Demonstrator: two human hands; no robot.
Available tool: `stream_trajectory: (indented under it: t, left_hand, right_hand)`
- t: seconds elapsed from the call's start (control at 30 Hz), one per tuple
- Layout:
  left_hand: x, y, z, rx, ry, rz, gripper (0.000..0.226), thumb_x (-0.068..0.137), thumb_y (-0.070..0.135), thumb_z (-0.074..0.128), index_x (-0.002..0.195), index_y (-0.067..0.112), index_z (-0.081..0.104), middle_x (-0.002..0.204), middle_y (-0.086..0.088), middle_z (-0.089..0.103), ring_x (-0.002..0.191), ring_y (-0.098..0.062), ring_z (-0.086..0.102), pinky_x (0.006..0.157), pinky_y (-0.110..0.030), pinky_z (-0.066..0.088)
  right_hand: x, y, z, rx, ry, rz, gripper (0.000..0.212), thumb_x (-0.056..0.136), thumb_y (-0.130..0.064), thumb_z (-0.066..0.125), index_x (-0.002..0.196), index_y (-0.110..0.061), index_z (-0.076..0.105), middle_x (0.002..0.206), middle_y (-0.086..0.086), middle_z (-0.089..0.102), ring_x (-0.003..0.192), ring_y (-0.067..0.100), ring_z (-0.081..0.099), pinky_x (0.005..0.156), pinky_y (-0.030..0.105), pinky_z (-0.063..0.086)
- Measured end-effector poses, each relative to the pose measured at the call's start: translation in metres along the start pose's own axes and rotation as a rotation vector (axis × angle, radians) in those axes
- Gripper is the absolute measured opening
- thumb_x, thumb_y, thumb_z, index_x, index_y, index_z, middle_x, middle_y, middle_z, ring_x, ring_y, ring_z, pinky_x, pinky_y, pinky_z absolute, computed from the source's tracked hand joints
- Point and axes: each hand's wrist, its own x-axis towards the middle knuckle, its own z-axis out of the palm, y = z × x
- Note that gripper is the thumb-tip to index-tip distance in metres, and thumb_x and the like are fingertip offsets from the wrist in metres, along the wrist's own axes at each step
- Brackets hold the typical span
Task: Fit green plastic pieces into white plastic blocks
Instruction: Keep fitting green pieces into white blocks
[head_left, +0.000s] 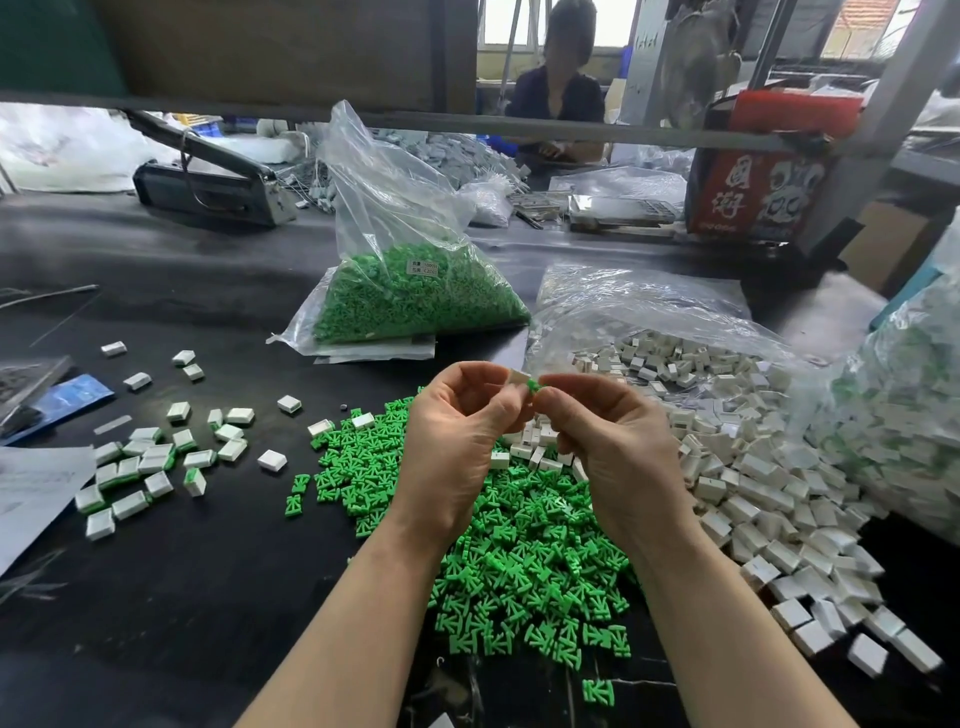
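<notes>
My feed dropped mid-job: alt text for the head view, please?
Left hand holds a white block while the right hand pinches a green piece against it, above loose green pieces and white blocks on a dark table.

Green piece (532, 385) mostly hidden between pinching fingers (558, 397).

Daylight from windows (524, 23) far beyond the hands, blown out. Bench evenly lit, shadows soft. Glare on plastic bags (395, 208) past the hands. Wide-angle bending at edges; hands sharp, background soft.
</notes>
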Motion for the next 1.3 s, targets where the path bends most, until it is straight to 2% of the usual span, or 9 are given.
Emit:
stream_trajectory:
  t: [0.2, 0.43, 0.73, 0.8, 0.93, 1.07, 1.17, 1.23, 1.3]
  left_hand:
    - [-0.003, 0.003, -0.002, 0.076, -0.093, -0.007, 0.029, 0.078, 0.022, 0.073, 0.102, 0.006, 0.069, 0.089, -0.008, 0.075, 0.083, -0.02, 0.07, 0.079, -0.028, 0.058]
    - [-0.003, 0.004, -0.002, 0.115, -0.109, 0.004, 0.019, 0.078, 0.022, 0.075, 0.096, 0.015, 0.076, 0.088, -0.008, 0.076, 0.079, -0.017, 0.07, 0.073, -0.022, 0.055]
    - [-0.003, 0.005, -0.006, 0.193, -0.117, 0.054, 0.015, 0.076, 0.023, 0.077, 0.091, 0.019, 0.079, 0.087, -0.007, 0.076, 0.079, -0.016, 0.07, 0.074, -0.025, 0.057]
    - [-0.003, 0.005, -0.006, 0.244, -0.11, 0.071, 0.015, 0.076, 0.019, 0.077, 0.091, 0.017, 0.078, 0.086, -0.007, 0.077, 0.077, -0.016, 0.069, 0.074, -0.027, 0.058]
    - [-0.003, 0.005, -0.005, 0.322, -0.114, 0.117, 0.015, 0.082, 0.0, 0.074, 0.092, 0.01, 0.076, 0.08, -0.002, 0.077, 0.07, -0.007, 0.068, 0.068, -0.018, 0.054]
    - [-0.004, 0.005, -0.007, 0.352, -0.135, 0.152, 0.018, 0.082, -0.003, 0.073, 0.091, 0.012, 0.076, 0.076, 0.004, 0.076, 0.068, -0.002, 0.068, 0.066, -0.013, 0.052]
    - [-0.003, 0.002, -0.01, 0.354, -0.152, 0.138, 0.015, 0.083, 0.003, 0.074, 0.093, 0.015, 0.075, 0.079, 0.002, 0.076, 0.071, -0.004, 0.069, 0.068, -0.015, 0.053]
    - [-0.002, 0.0, -0.012, 0.322, -0.153, 0.059, 0.016, 0.082, 0.014, 0.075, 0.098, 0.015, 0.071, 0.08, 0.0, 0.075, 0.074, -0.008, 0.069, 0.068, -0.017, 0.053]
    - [0.001, -0.002, -0.016, 0.335, -0.195, -0.035, 0.022, 0.082, 0.026, 0.071, 0.099, 0.013, 0.069, 0.077, -0.001, 0.073, 0.072, -0.01, 0.067, 0.067, -0.019, 0.052]
  right_hand:
    - [0.002, -0.002, -0.007, 0.05, 0.138, -0.063, 0.013, 0.075, -0.017, 0.075, 0.087, -0.014, 0.077, 0.085, 0.007, 0.075, 0.071, 0.013, 0.065, 0.062, 0.021, 0.051]
    - [-0.001, -0.004, -0.004, -0.158, 0.112, -0.207, 0.009, 0.084, -0.005, 0.073, 0.091, -0.01, 0.075, 0.081, -0.002, 0.076, 0.069, 0.005, 0.069, 0.063, 0.014, 0.051]
    - [-0.002, -0.005, -0.004, -0.397, 0.074, -0.279, 0.015, 0.082, -0.005, 0.075, 0.089, -0.018, 0.075, 0.082, 0.0, 0.076, 0.077, 0.015, 0.073, 0.073, 0.03, 0.06]
    - [0.0, -0.005, -0.005, -0.46, 0.068, -0.278, 0.015, 0.081, -0.006, 0.076, 0.088, -0.019, 0.075, 0.083, 0.0, 0.075, 0.077, 0.015, 0.072, 0.074, 0.034, 0.06]
    - [0.0, -0.004, -0.007, -0.54, 0.045, -0.297, 0.017, 0.081, -0.006, 0.077, 0.085, -0.022, 0.075, 0.077, -0.006, 0.074, 0.071, 0.011, 0.071, 0.069, 0.033, 0.06]
    - [0.0, -0.004, -0.008, -0.52, 0.026, -0.262, 0.013, 0.081, -0.003, 0.076, 0.085, -0.015, 0.075, 0.076, -0.003, 0.073, 0.07, 0.014, 0.07, 0.068, 0.034, 0.06]
    - [-0.001, -0.005, -0.007, -0.495, 0.01, -0.239, 0.012, 0.081, -0.004, 0.076, 0.085, -0.015, 0.075, 0.076, 0.001, 0.074, 0.07, 0.021, 0.07, 0.069, 0.039, 0.059]
    - [-0.001, -0.007, -0.007, -0.455, 0.003, -0.225, 0.015, 0.081, -0.004, 0.075, 0.084, -0.019, 0.075, 0.076, 0.003, 0.074, 0.072, 0.027, 0.07, 0.069, 0.042, 0.059]
    - [-0.001, -0.007, -0.007, -0.442, -0.013, -0.211, 0.016, 0.081, -0.003, 0.074, 0.084, -0.019, 0.074, 0.078, 0.002, 0.074, 0.073, 0.023, 0.07, 0.068, 0.037, 0.06]
